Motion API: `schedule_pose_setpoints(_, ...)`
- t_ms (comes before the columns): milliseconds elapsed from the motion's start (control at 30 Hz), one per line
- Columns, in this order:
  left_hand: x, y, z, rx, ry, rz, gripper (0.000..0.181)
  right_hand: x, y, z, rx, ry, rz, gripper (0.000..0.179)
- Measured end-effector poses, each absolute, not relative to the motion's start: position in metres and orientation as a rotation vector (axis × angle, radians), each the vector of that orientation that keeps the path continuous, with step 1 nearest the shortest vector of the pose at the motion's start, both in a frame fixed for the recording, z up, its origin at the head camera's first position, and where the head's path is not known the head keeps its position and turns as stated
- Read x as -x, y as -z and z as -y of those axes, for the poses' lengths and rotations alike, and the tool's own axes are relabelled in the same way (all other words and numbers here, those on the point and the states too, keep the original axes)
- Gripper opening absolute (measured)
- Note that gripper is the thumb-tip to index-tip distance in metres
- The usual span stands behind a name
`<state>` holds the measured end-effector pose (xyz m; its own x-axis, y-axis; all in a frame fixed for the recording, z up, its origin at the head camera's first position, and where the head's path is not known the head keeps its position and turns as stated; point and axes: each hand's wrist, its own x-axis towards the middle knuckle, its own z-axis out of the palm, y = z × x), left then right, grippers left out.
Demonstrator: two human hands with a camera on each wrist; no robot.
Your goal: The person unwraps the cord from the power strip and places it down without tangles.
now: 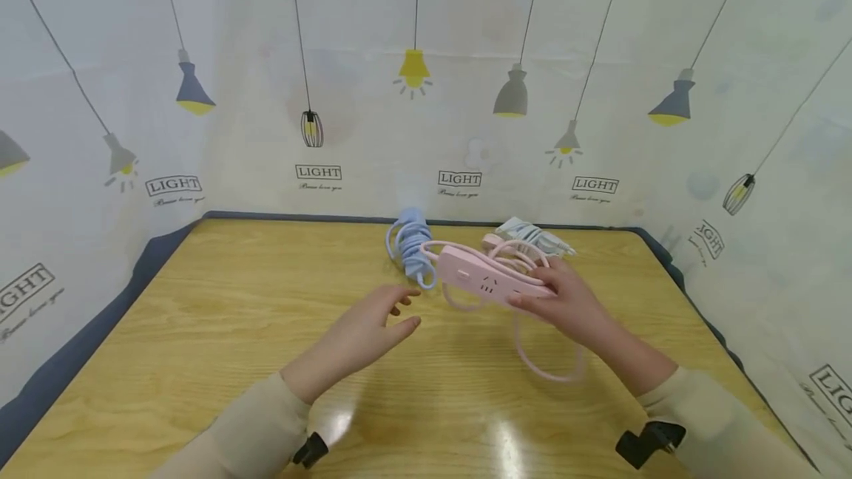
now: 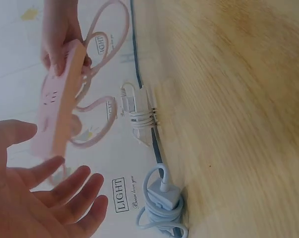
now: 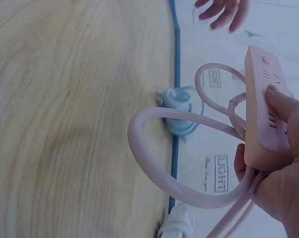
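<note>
My right hand (image 1: 566,298) grips a pink power strip (image 1: 459,272) near one end, thumb on the socket face, holding it up off the table. Its pink cord (image 3: 151,166) hangs in loose loops behind and below the strip. Close to the strip's other end, my left hand (image 1: 373,324) is held in the air with fingers spread and nothing in them; a small gap to the strip shows in the left wrist view. Behind lie a blue power strip (image 1: 413,239) with its cord wound round it and a white power strip (image 1: 526,231), likewise wrapped.
The wooden table (image 1: 233,331) has a dark edge at the back and sides. A pale cloth wall (image 1: 373,131) printed with lamps stands along three sides. The blue and white strips sit against the back edge.
</note>
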<state>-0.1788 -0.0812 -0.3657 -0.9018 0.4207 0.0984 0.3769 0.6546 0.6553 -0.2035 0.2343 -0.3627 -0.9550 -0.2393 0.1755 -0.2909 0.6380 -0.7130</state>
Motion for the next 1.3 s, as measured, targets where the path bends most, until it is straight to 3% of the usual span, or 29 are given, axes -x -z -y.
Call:
schedule_pose_setpoints(433,0.189,0.377,0.071,-0.468,-1.216,-2.556,0.074,0.206,0.344,-0.174,-0.557,-1.557,2.579,0.03)
schedule_pose_setpoints(733,0.185,0.371,0.062,-0.587,-1.749,-2.385,0.055,0.211,0.345,-0.14,-0.628,-1.662,2.491,0.025)
schedule_pose_setpoints(1000,0.19,0.361,0.066,-0.676,-2.118,-2.174,0.059,0.214,0.347,-0.121,-0.731,-1.625,2.539,0.025)
schedule_pose_setpoints(1167,0.192,0.353,0.073,-0.503,-2.181,-2.131,0.07,0.217,0.344,-0.109,-0.795,-1.582,2.603,0.026)
schedule_pose_setpoints(1300,0.195,0.347,0.077,-0.296,-2.208,-2.156,0.069,0.22,0.346,-0.095,-0.824,-1.532,2.617,0.031)
